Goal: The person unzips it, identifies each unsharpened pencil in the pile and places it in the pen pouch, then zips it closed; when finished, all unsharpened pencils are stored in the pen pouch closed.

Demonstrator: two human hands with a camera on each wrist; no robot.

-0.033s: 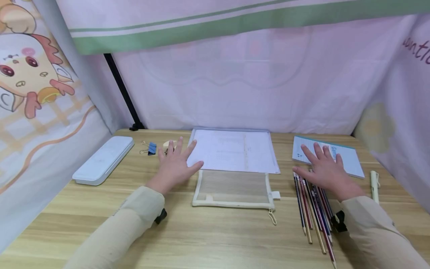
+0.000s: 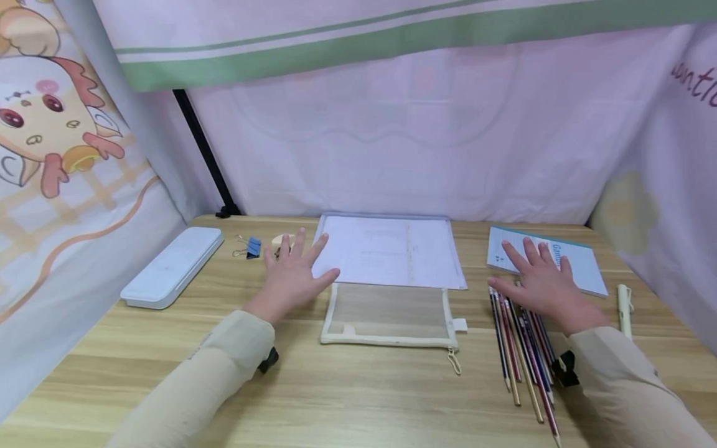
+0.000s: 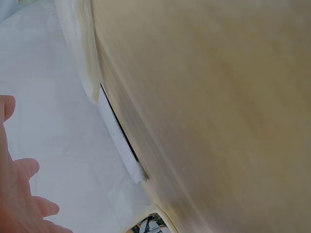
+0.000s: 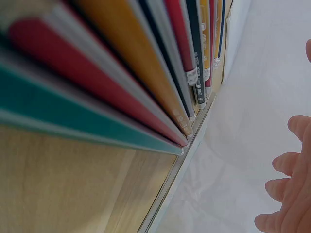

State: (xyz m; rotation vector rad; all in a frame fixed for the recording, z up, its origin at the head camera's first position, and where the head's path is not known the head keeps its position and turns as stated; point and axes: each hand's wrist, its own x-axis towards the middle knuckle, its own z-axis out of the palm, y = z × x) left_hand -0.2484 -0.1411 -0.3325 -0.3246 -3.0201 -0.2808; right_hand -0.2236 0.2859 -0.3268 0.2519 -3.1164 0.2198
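Note:
My left hand, fingers spread, holds nothing above the table near a small round container and the left edge of a paper sheet. In the left wrist view its fingertips are off the tabletop. My right hand is also spread and holds nothing, over the eraser ends of several pencils and the front of a blue-white notebook. The right wrist view puts the pencils below the fingers, apart from them. A mesh zip pouch lies flat between the hands.
A white pencil case lies at the left, with blue binder clips to its right. A pale green pen lies at the far right. Fabric curtains hang behind the wooden table and at its sides.

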